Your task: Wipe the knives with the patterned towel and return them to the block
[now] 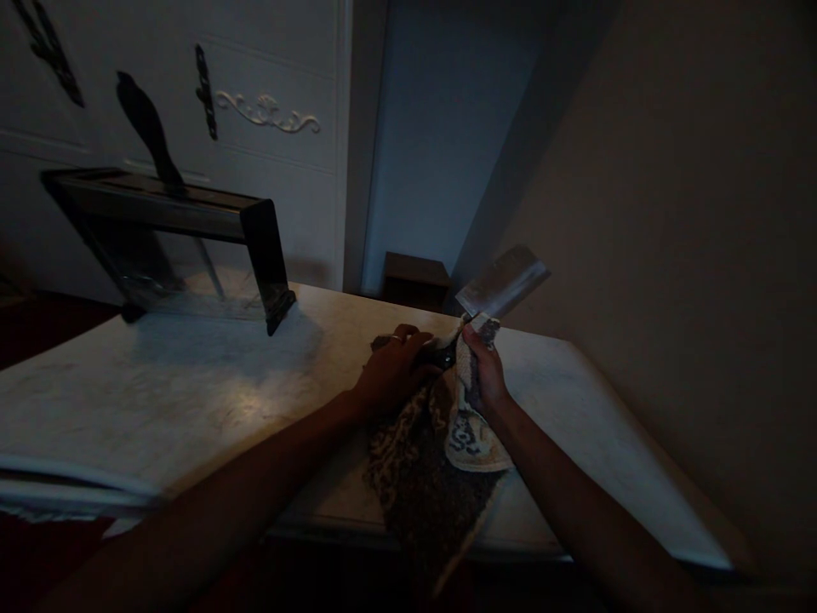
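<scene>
Left grip [399, 366]: closed round the cleaver [503, 281] handle
Right grip [483, 362]: pinching patterned cloth [440, 477] near the blade's base
Blade: beyond both grips, markings too dim to read
Desk [210, 375]: beneath both grips

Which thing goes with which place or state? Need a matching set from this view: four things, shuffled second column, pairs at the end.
Things:
1. cleaver
2. patterned cloth
3. knife stand
4. scroll ornament

Places/states:
A. on the white door
B. hanging over the near table edge
C. dark handle rising from it
D. blade beyond the right hand

Pairs: 1-D, 2-B, 3-C, 4-A
</scene>
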The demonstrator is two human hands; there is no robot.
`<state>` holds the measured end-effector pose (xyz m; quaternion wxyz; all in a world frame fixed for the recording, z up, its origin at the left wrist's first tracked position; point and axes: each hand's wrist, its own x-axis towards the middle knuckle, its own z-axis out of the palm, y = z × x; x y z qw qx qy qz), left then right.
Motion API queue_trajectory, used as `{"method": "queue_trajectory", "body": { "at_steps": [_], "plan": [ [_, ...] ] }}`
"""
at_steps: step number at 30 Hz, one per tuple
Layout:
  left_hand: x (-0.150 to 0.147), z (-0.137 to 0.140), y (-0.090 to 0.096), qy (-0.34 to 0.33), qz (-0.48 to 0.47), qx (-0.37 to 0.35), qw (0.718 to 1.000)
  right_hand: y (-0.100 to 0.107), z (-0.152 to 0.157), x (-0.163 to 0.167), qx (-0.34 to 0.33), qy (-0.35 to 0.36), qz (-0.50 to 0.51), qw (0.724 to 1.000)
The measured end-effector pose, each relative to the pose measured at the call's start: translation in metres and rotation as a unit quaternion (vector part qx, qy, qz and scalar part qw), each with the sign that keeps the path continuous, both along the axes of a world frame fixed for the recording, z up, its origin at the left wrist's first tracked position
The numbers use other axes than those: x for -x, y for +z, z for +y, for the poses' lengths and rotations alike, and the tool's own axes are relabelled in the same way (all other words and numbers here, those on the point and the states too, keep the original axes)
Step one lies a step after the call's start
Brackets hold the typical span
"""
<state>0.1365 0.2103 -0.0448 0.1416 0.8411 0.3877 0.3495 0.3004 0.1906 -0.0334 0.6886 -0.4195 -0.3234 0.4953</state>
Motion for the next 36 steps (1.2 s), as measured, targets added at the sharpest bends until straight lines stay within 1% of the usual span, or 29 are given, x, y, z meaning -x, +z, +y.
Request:
{"method": "queue_trajectory", "body": {
  "at_steps": [2, 5, 8, 15, 18, 23, 26, 29, 32, 34, 36],
  "plan": [
    [0.000, -0.003, 0.001, 0.023, -0.013, -0.017, 1.000, 0.001, -0.001, 0.001, 0.000, 0.002, -0.002, 1.000],
    [-0.002, -0.009, 0.004, 0.000, 0.007, -0.020, 1.000, 0.002, -0.002, 0.002, -0.002, 0.002, -0.021, 1.000],
    [-0.005, -0.011, 0.006, -0.023, 0.032, 0.011, 0.999, 0.002, -0.004, 0.003, -0.011, 0.001, -0.043, 0.999],
    [-0.007, -0.010, 0.007, -0.027, 0.028, 0.080, 0.996, 0.002, -0.008, 0.004, -0.010, 0.023, -0.077, 0.997],
    [-0.007, -0.009, 0.006, -0.028, 0.013, 0.081, 0.996, -0.001, -0.008, 0.003, -0.007, 0.030, -0.098, 0.995],
    [-0.004, -0.005, 0.001, -0.029, 0.003, 0.085, 0.996, -0.003, -0.007, 0.002, -0.018, 0.010, -0.123, 0.992],
    [-0.001, -0.002, -0.002, -0.025, -0.006, 0.097, 0.995, 0.000, -0.005, 0.003, -0.029, -0.012, -0.099, 0.995],
    [0.005, 0.003, -0.002, -0.023, -0.015, 0.094, 0.995, 0.004, -0.003, 0.003, -0.027, -0.041, -0.066, 0.997],
    [0.011, 0.010, -0.001, -0.003, 0.000, 0.101, 0.995, 0.005, -0.001, 0.002, -0.027, -0.065, -0.053, 0.996],
    [0.016, 0.016, -0.001, 0.012, 0.001, 0.108, 0.994, 0.004, 0.000, 0.000, -0.026, -0.069, -0.039, 0.996],
    [0.020, 0.021, 0.000, 0.021, -0.018, 0.118, 0.993, 0.004, 0.001, -0.002, -0.022, -0.063, -0.015, 0.998]
  ]
}}
